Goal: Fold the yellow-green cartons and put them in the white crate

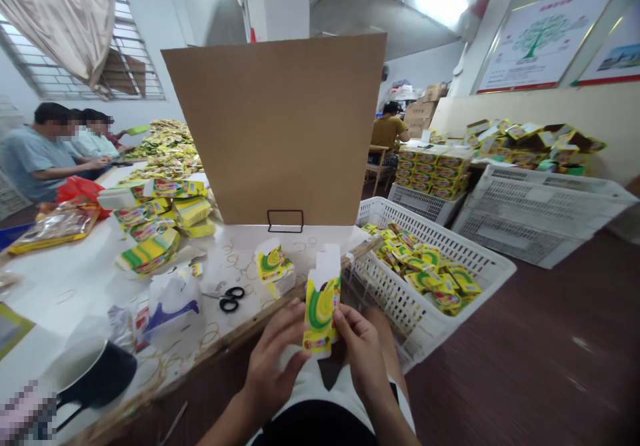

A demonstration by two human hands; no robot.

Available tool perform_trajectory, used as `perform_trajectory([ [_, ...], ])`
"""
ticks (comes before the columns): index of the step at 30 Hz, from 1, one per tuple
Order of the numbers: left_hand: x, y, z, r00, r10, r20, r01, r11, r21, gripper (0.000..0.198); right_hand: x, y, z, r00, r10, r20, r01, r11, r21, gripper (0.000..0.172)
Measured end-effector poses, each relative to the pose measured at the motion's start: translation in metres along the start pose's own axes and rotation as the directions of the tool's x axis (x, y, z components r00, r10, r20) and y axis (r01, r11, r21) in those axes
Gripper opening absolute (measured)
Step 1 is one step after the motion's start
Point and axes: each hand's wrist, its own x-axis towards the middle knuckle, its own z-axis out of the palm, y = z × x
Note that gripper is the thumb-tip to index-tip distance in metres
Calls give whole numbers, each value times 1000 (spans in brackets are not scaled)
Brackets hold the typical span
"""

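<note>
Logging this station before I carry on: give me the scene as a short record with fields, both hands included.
held item: yellow-and-green printed cardboard carton, white top flap raised
right hand: thumb and fingers on the carton's right edge
left hand: at the carton's left edge, thumb by its lower corner; grip unclear
table: white-topped table with black-handled scissors and dark mug
crate: white slotted plastic crate, right of the table, holding yellow-and-green cardboard pieces
panel: brown cardboard sheet, upright beyond the scissors
</note>
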Motion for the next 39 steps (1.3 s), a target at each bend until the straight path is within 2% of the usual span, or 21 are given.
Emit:
perform_trajectory([
  [1, 2, 2, 0, 986, -154, -61, 146, 982, -120, 47, -1, 2, 1, 1000, -19, 13, 20, 1000, -13, 24],
  [2, 4, 3, 1, 947, -311, -76, 282, 924, -260, 49, -1, 4, 2, 999, -36, 23, 37, 999, -15, 26],
  [4, 6, 4, 1, 840, -542, 6, 467, 718, -516, 50, -3, 9, 5, 998, -46, 38, 46, 999, 4, 29],
  [6, 6, 4, 3, 751, -644, 148, 560, 502, -659, 49, -4, 13, 7, 997, -28, 66, 27, 999, 18, 27],
  [7, 6, 4, 4, 722, -656, 218, 589, 419, -691, 48, -4, 15, 8, 996, -18, 83, 17, 1000, 20, 25],
  [9, 6, 4, 5, 707, -634, 313, 613, 329, -718, 47, -5, 15, 10, 995, -16, 103, 16, 1000, 5, 23],
  [10, 7, 4, 5, 718, -613, 331, 611, 326, -721, 46, -5, 13, 11, 994, -26, 104, 27, 1000, -8, 23],
  [13, 9, 1, 4, 760, -575, 303, 585, 400, -706, 45, -7, 7, 14, 994, -54, 91, 61, 995, -77, 23],
  [19, 13, -1, 6, 737, -653, 175, 625, 560, -543, 33, -12, 6, 17, 993, -70, 98, 95, 956, -279, 22],
  [23, 17, 5, 12, 783, -612, 108, 600, 700, -387, 32, -12, 9, 13, 992, -128, 6, 122, 922, -366, 23],
  [25, 19, 7, 13, 805, -583, 106, 579, 734, -355, 40, -10, 6, 11, 981, -191, -29, 165, 907, -387, 20],
  [27, 21, 9, 12, 807, -573, 142, 579, 723, -376, 54, -9, 2, 9, 968, -250, -21, 221, 890, -399, 16],
  [30, 22, 9, 4, 802, -543, 250, 595, 688, -415, 62, -9, -5, 7, 965, -253, 74, 262, 881, -394, 43],
  [32, 22, 9, -4, 795, -509, 329, 606, 676, -419, 60, -10, -9, 6, 965, -208, 160, 255, 890, -377, 48],
  [36, 21, 9, -13, 743, -504, 441, 669, 581, -464, 48, -10, -16, 2, 953, -112, 281, 217, 899, -380, 25],
  [39, 18, 10, -10, 718, -486, 499, 696, 504, -511, 38, -8, -21, 0, 945, -154, 289, 277, 846, -456, 16],
])
